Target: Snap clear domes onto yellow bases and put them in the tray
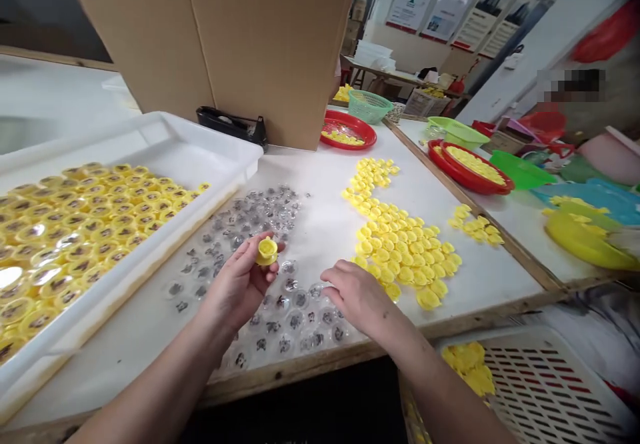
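Observation:
My left hand holds a small yellow plastic cap upright between thumb and fingers, above a spread of transparent plastic capsule shells on the white tabletop. My right hand lies palm down at the edge of those shells, and its palm hides whatever is beneath it. Just beyond its fingertips is a loose pile of yellow caps. A white plastic tray to the left of my left hand is filled with yellow-capped capsules.
A tall cardboard sheet and a black tape dispenser stand behind the tray. Beyond are a red plate and a green basket. A wooden rail borders the table. A white slatted crate holding yellow pieces sits lower right.

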The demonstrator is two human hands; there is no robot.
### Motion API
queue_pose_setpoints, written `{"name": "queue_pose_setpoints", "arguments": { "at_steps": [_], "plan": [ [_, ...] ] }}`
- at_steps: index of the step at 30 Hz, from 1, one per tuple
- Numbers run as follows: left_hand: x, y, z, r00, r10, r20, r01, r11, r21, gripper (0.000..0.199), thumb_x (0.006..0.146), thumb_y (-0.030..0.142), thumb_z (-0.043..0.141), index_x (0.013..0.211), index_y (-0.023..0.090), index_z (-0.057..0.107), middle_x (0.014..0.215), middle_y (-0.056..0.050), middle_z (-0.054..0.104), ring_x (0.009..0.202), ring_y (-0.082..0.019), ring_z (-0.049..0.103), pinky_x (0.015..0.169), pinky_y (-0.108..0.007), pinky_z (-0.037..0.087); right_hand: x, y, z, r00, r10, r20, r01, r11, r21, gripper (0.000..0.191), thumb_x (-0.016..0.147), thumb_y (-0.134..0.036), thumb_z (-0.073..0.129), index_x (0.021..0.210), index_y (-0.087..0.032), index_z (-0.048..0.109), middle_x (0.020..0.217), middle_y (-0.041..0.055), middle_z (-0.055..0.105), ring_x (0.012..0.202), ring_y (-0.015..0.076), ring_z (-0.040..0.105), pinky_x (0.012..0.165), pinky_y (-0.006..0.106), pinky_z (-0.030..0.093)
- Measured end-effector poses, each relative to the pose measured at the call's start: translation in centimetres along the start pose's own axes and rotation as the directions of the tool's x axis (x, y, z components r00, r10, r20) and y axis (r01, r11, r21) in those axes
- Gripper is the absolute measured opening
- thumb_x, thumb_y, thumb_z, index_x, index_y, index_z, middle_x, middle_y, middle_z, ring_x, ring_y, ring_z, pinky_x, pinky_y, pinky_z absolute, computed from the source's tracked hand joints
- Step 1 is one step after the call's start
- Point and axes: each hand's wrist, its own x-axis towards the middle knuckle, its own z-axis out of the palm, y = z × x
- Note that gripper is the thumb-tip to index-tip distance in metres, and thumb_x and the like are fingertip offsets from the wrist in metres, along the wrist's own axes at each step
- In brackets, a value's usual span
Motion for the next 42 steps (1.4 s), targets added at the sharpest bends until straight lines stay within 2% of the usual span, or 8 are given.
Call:
{"name": "queue_pose_setpoints", "arguments": {
  "at_steps": [5, 16, 19, 21, 25, 34, 37, 42],
  "plan": [
    [0.3, 0.1, 0.1, 1.0, 0.014, -0.013, -0.014, 0.999, -0.033, 0.023, 0.084, 0.024, 0.056, 0.106, 0.016, 0.057, 0.093, -0.01, 0.063, 0.064, -0.012, 0.061, 0.054, -0.017, 0.05, 1.8, -0.3, 1.3, 0.997, -0.003, 0.08, 0.0, 0.999, 0.035, 0.016, 0.071, -0.022, 0.071, 0.081, -0.019, 0.059, 0.085, 0.0031, 0.056, 0.068, 0.0167, 0.054, 0.059, 0.026, 0.036],
    [-0.3, -0.4, 0.7, 0.996, -0.089, -0.017, 0.089, 0.996, 0.015, 0.018, 0.086, 0.019, 0.052, 0.102, 0.012, 0.057, 0.086, -0.011, 0.065, 0.058, -0.011, 0.061, 0.049, -0.016, 0.049, 1.2, 0.4, 1.0, 0.997, 0.07, 0.022, -0.073, 0.929, 0.363, 0.015, 0.08, -0.024, 0.058, 0.07, -0.021, 0.049, 0.06, -0.0068, 0.052, 0.054, 0.0091, 0.049, 0.052, 0.019, 0.037],
    [-0.5, -0.9, 0.7, 0.993, -0.121, 0.009, 0.121, 0.992, 0.023, 0.014, 0.085, 0.017, 0.053, 0.098, 0.013, 0.056, 0.085, -0.011, 0.065, 0.063, -0.014, 0.065, 0.055, -0.018, 0.052, 1.6, -0.4, 0.3, 0.976, 0.153, -0.156, -0.061, 0.876, 0.478, 0.011, 0.083, -0.024, 0.054, 0.074, -0.022, 0.049, 0.06, -0.0062, 0.053, 0.051, 0.0095, 0.052, 0.049, 0.019, 0.038],
    [-0.5, -1.4, 0.6, 0.987, -0.156, 0.045, 0.155, 0.988, 0.019, 0.011, 0.084, 0.016, 0.055, 0.095, 0.015, 0.055, 0.085, -0.01, 0.066, 0.07, -0.016, 0.067, 0.061, -0.02, 0.054, 2.1, -1.1, 0.3, 0.903, 0.178, -0.391, 0.023, 0.888, 0.459, 0.007, 0.083, -0.022, 0.052, 0.077, -0.021, 0.05, 0.064, -0.0035, 0.057, 0.055, 0.0112, 0.056, 0.052, 0.021, 0.042],
    [-0.6, -2.2, 0.5, 0.976, -0.189, 0.104, 0.193, 0.981, -0.03, 0.011, 0.081, 0.015, 0.061, 0.092, 0.014, 0.057, 0.088, -0.008, 0.065, 0.076, -0.015, 0.066, 0.068, -0.022, 0.056, 2.8, -2.8, 1.1, 0.753, -0.063, -0.654, 0.197, 0.971, 0.133, 0.013, 0.087, -0.013, 0.045, 0.084, -0.019, 0.057, 0.078, 0.0049, 0.063, 0.072, 0.0161, 0.061, 0.064, 0.026, 0.047],
    [-0.5, -1.8, 0.6, 0.976, -0.155, 0.15, 0.155, 0.988, 0.016, 0.021, 0.073, 0.022, 0.072, 0.091, 0.012, 0.067, 0.083, -0.004, 0.065, 0.068, -0.01, 0.062, 0.064, -0.019, 0.055, 1.4, -3.2, -0.4, 0.881, -0.226, -0.416, 0.332, 0.921, 0.203, 0.037, 0.089, -0.01, 0.044, 0.123, -0.022, 0.051, 0.107, 0.0081, 0.062, 0.098, 0.0176, 0.06, 0.083, 0.03, 0.05],
    [-0.7, -1.7, 0.6, 0.972, -0.142, 0.186, 0.127, 0.988, 0.093, 0.022, 0.073, 0.025, 0.072, 0.092, 0.015, 0.069, 0.081, -0.004, 0.066, 0.069, -0.01, 0.062, 0.065, -0.02, 0.053, 1.5, -2.8, -1.5, 0.929, -0.199, -0.312, 0.288, 0.918, 0.274, 0.038, 0.087, -0.012, 0.049, 0.122, -0.026, 0.054, 0.095, 0.0053, 0.061, 0.085, 0.0169, 0.061, 0.075, 0.03, 0.052],
    [-1.0, -1.6, 0.9, 0.974, -0.143, 0.174, 0.132, 0.988, 0.077, 0.027, 0.073, 0.03, 0.072, 0.097, 0.017, 0.071, 0.09, -0.007, 0.069, 0.077, -0.013, 0.064, 0.071, -0.024, 0.053, 1.8, -2.4, -1.3, 0.935, -0.095, -0.343, 0.264, 0.83, 0.491, 0.026, 0.083, -0.016, 0.059, 0.107, -0.024, 0.061, 0.101, 0.0045, 0.064, 0.085, 0.0163, 0.062, 0.077, 0.03, 0.052]
  ]
}}
